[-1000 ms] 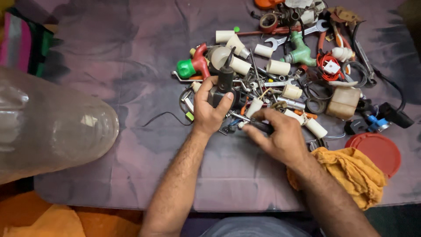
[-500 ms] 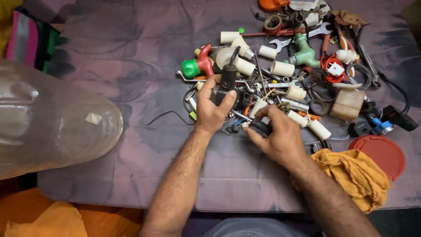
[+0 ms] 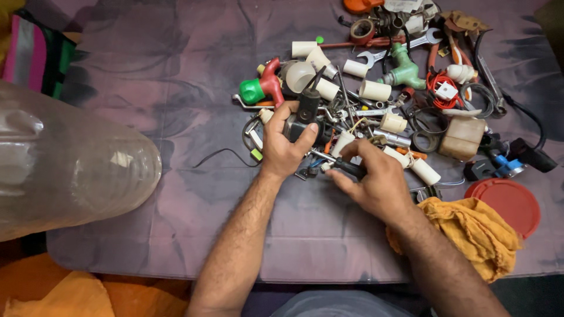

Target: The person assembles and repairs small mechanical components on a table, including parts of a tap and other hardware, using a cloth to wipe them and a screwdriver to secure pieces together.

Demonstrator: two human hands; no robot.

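Left hand [image 3: 282,147] clamps fingers around a black fitting [image 3: 305,114] while right hand [image 3: 376,182] grips a dark-handled tool [image 3: 348,168] closed-fisted; fitting stage, apparently, needing steady tip alignment.

A big clear plastic bottle [image 3: 64,170] lies at the left, a yellow rag [image 3: 479,235] and red lid [image 3: 510,202] sit right.

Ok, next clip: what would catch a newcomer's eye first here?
Probably the heap of small parts at the top right of the purple cloth: white pipe pieces, wrenches, wires. The left hand grips a black device at its edge, and the right hand holds a black-handled tool. A big clear plastic bottle fills the left side.
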